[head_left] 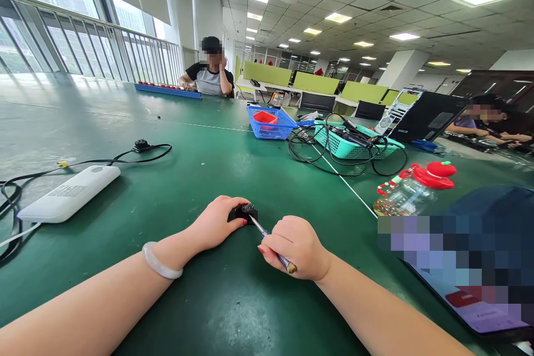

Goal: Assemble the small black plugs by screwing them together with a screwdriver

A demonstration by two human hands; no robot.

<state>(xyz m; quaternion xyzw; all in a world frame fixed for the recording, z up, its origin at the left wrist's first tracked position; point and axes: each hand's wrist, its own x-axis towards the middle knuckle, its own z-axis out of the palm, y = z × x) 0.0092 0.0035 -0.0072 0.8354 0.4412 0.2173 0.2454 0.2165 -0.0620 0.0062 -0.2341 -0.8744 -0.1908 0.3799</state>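
While the left hand point(214, 222) pinches a small black block point(253, 214) between thumb and fingers, the right hand point(296, 245) closes around a slim metal-shafted tool point(261, 228), its tip at the block. Because the shaft comes in aslant near the left thumb, a skidding tip could jab it, and a loose pinch could let the block twist on the smooth green table point(175, 194). Outward lie a white oblong plastic case point(69, 194), left, and a red-lidded clear jar point(411, 197), right

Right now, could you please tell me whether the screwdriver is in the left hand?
No, the right hand grips the screwdriver, while the left hand holds the small black part.
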